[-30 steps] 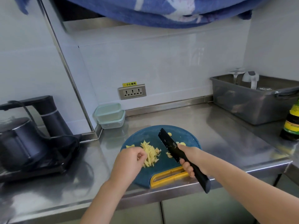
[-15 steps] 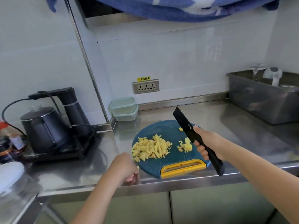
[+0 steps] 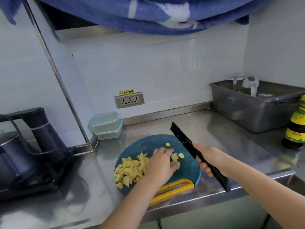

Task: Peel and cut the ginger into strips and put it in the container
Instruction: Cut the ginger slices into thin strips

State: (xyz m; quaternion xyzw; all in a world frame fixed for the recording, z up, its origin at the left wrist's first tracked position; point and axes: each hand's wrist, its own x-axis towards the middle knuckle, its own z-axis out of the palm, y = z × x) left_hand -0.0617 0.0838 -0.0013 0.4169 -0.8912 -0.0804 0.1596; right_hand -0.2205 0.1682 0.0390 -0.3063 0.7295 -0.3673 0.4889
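White tiled walls (image 3: 165, 71) meet at a steel corner strip (image 3: 54, 68); a triple socket (image 3: 129, 100) sits low on the back wall under a yellow label (image 3: 126, 92); a blue cloth (image 3: 148, 14) hangs overhead; the steel counter (image 3: 222, 134) bears a black kettle (image 3: 9, 156) at left, a grey tub (image 3: 247, 113) and a dark bottle (image 3: 295, 129) at right; soft light glosses the tiles.

Steel, plastic and cloth
The bench (image 3: 222, 129) is brushed stainless steel, smooth and reflective; the cutting board (image 3: 148, 142) is matt blue plastic with a yellow grip; the knife (image 3: 181, 136) is matt black, perhaps coated; the stacked containers (image 3: 107, 126) are frosted translucent plastic; the blue towel (image 3: 148, 15) is soft cloth.
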